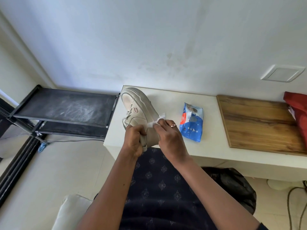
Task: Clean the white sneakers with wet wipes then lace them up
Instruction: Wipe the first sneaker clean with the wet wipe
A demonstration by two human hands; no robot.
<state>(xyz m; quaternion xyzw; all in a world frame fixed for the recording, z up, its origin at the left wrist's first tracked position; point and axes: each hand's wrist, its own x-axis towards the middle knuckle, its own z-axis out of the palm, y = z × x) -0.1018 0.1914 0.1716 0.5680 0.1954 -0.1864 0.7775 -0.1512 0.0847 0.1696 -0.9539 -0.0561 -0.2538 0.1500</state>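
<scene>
A white sneaker (139, 110) lies tilted on its side at the left end of the white counter (207, 146), toe pointing away from me, with loose grey laces at its tongue. My left hand (133, 141) grips the sneaker's heel and collar. My right hand (169, 138), wearing a ring, holds a crumpled white wet wipe (157, 121) against the sneaker's side near the sole. A blue pack of wet wipes (191, 122) lies flat on the counter just right of my right hand. Only one sneaker is in view.
A wooden board (259, 123) lies on the counter to the right, with a red bag (297, 112) at its far edge. A black shoe rack (63, 108) stands left of the counter. A black bag (235, 185) and cables lie on the floor below.
</scene>
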